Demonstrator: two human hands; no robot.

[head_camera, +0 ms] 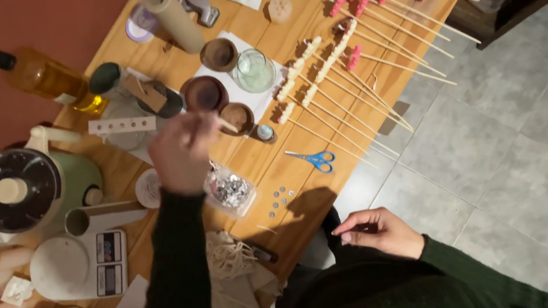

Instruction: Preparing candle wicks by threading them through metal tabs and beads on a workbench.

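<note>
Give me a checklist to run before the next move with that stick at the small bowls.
1. Left hand grips the stick: ok.
2. Stick tip reaches the small brown bowl: ok.
3. Right hand empty, off the table: ok.
4. Scissors lie apart from the left hand: ok.
5. What the small brown bowl holds: cannot tell.

Blue-handled scissors (314, 160) lie on the honey-brown wooden desk (277, 175). Skewers (370, 21) at one o'clock carry pink and white pieces. Pale green kettle (37, 188) at nine; dark green sleeves (169, 280); grey floor tiles (506, 139).
</note>
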